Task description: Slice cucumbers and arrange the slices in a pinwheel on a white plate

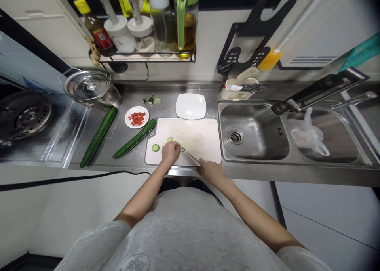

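Observation:
A small knife (pixel 192 156) slants over the white cutting board (pixel 204 134), its handle in my closed right hand (pixel 213 172). The blade's tip meets a cucumber slice (pixel 182 148). My left hand (pixel 171 152) is closed on the board, thumb and fingertips pinched at the left edge of that slice; the fingers partly hide it. Beside this hand lie two more slices, one by the knuckles (pixel 170 139) and a cucumber slice (pixel 155 147) farther left.
Whole cucumbers (pixel 135 139) lie left of the board. Behind are a plate of chopped red pieces (pixel 130 123), cucumber ends (pixel 151 100) and a white dish (pixel 190 106). A double sink (pixel 255 160) is at right, a steel pot (pixel 114 96) at left, a bottle rack (pixel 130 58) above.

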